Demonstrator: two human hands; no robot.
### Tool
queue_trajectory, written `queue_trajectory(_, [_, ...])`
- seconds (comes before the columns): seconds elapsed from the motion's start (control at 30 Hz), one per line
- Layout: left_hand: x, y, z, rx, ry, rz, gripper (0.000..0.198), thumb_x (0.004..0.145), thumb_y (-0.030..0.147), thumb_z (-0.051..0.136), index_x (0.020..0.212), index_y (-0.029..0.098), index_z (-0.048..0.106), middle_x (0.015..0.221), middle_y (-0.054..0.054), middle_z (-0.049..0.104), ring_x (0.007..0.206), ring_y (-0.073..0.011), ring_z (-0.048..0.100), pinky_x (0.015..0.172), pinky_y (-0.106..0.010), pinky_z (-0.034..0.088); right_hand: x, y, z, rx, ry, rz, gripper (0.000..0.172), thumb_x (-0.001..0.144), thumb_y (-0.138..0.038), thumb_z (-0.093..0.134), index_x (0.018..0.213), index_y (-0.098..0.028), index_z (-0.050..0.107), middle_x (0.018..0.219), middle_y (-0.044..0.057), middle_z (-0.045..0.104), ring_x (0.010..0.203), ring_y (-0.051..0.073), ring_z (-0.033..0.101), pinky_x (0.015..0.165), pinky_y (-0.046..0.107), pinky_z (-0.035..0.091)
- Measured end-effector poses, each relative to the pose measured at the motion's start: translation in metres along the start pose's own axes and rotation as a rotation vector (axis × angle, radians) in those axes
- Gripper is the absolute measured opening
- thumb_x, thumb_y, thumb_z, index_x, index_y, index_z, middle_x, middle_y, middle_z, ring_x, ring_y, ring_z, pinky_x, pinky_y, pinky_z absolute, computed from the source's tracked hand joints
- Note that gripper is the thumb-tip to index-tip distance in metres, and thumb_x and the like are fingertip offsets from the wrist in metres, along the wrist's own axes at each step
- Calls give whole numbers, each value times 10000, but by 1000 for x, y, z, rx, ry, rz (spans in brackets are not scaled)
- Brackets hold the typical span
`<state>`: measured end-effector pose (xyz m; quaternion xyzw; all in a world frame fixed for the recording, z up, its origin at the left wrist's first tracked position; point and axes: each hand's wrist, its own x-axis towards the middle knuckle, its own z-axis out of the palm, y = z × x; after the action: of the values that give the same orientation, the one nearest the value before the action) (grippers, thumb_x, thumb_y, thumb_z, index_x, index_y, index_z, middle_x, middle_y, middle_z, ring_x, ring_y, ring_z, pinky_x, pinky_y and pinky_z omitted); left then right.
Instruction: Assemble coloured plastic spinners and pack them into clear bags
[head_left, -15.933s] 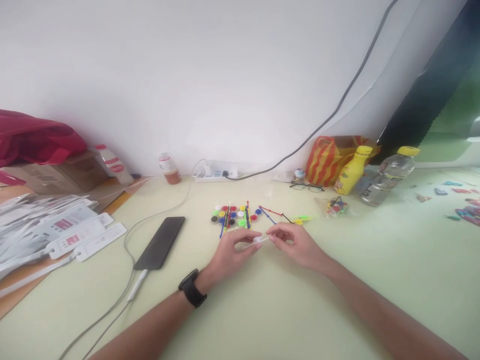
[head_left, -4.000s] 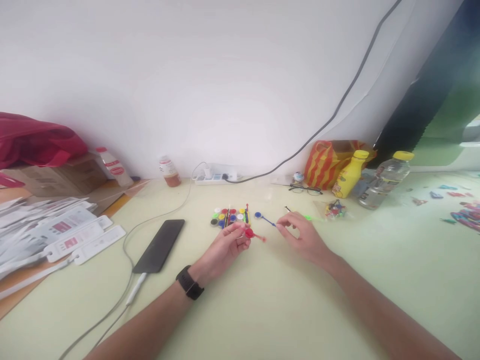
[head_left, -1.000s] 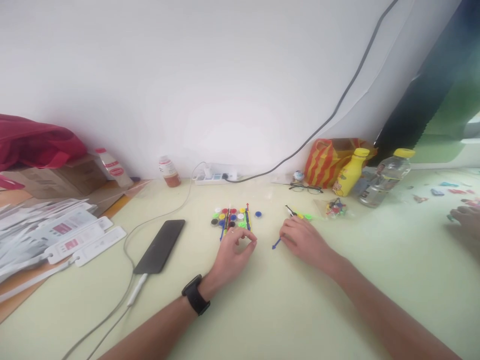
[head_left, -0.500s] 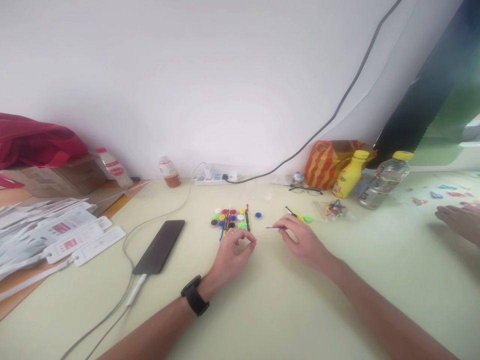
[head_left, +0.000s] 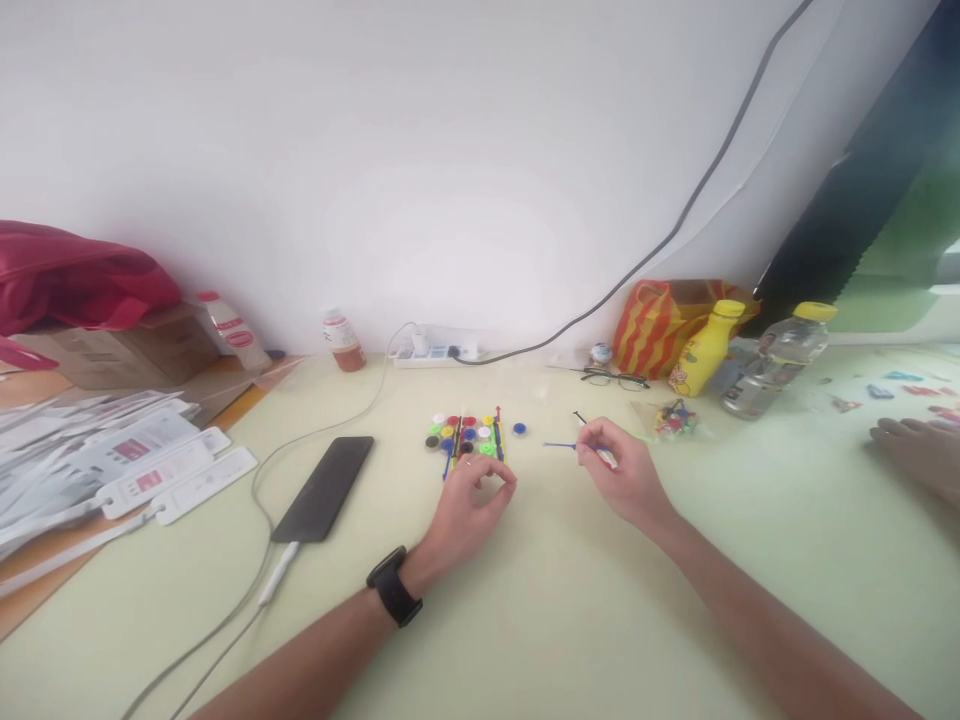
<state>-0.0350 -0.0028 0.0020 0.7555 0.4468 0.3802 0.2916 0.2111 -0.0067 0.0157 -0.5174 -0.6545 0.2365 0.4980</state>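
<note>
My right hand (head_left: 622,472) pinches a thin blue plastic stick (head_left: 559,445), which points left from the fingertips. Beyond that hand, a dark thin stick (head_left: 579,418) lies partly hidden. My left hand (head_left: 474,500) rests near the table, thumb and forefinger curled together in a ring; whatever they may hold is too small or hidden to tell. Just past its knuckles lies a cluster of small round discs (head_left: 450,421) in several colours, with thin sticks (head_left: 499,432) standing or lying among them. One blue disc (head_left: 519,429) sits apart to the right.
A black phone (head_left: 324,488) on a charging cable lies left, near white tags (head_left: 206,485). Along the wall stand a drink bottle (head_left: 343,340), a power strip (head_left: 435,355), glasses (head_left: 615,379), a yellow bottle (head_left: 706,350) and a clear bottle (head_left: 780,358). Another person's hand (head_left: 911,455) is far right.
My right hand has moved slightly right and turned, with more of the blue stick showing. My left hand has barely moved. The view has shifted slightly.
</note>
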Motion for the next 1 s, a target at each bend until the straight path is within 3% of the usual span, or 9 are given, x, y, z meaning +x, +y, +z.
queue_trajectory(0.23, [0, -1, 0, -3, -4, -8, 110, 909, 207, 588, 874, 232, 689, 963, -21, 742, 945, -226, 591, 786, -351, 425, 4, 18, 10, 12, -36, 24, 154, 939, -348, 597, 937, -208, 662, 900, 51, 717, 809, 213, 665, 647, 294, 485])
queue_trajectory(0.6, [2, 0, 2, 8, 18, 3, 118, 896, 183, 587, 857, 242, 682, 929, -4, 745, 903, -212, 601, 813, -361, 424, 3, 43, 27, -232, -130, -241, 336, 974, -109, 429, 1147, -220, 695, 1182, 104, 711, 1099, 270, 672, 979, 448, 529])
queue_trajectory(1.0, [3, 0, 2, 14, 29, -2, 107, 905, 206, 593, 857, 244, 681, 923, -10, 742, 908, -216, 606, 815, -359, 430, 3, 33, 29, -358, -248, -267, 338, 1014, -108, 384, 1181, -215, 657, 1230, 111, 679, 1144, 258, 630, 990, 447, 518])
